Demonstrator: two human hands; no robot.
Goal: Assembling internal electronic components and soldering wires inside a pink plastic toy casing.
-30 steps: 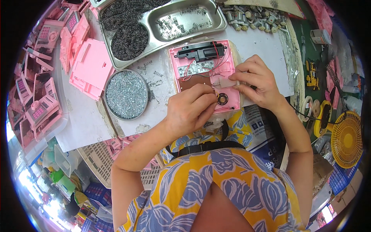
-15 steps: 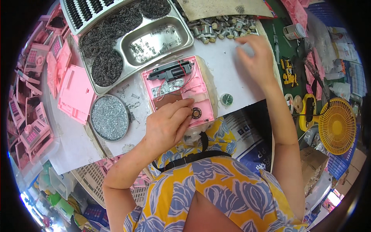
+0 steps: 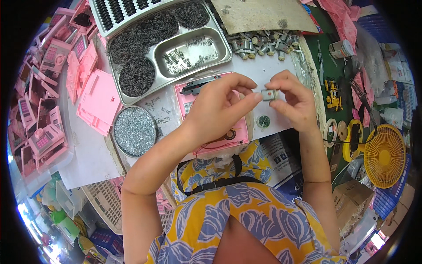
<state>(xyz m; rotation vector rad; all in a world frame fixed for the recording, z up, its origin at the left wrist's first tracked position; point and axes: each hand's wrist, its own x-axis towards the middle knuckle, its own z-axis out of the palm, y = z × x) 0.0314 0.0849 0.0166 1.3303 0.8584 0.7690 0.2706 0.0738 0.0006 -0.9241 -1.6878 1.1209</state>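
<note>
Between the thumb and fingers of my right hand [image 3: 295,102] is a small silver motor [image 3: 269,95]. My left hand [image 3: 218,104] hovers over the pink plastic housing [image 3: 235,144], thumb and fingers apart. Its thumb tip comes right up to the motor; whether they touch I cannot tell. The housing lies open side up near the table's front edge. It has a black mechanism [image 3: 193,87] at the far end and a dark round part [image 3: 230,133] near its front right. My left hand hides much of the housing's middle.
Behind lie a pile of similar motors [image 3: 259,46] and a metal tray [image 3: 162,70] with black springs. To the left stand a round dish of screws [image 3: 134,131] and pink panels [image 3: 99,103]. A small round green item [image 3: 263,122] sits right of the housing; a yellow fan [image 3: 385,155] stands farther right.
My right hand has come back from beside the motor pile and now holds a motor. My left hand has lifted off the housing and moved right toward it.
</note>
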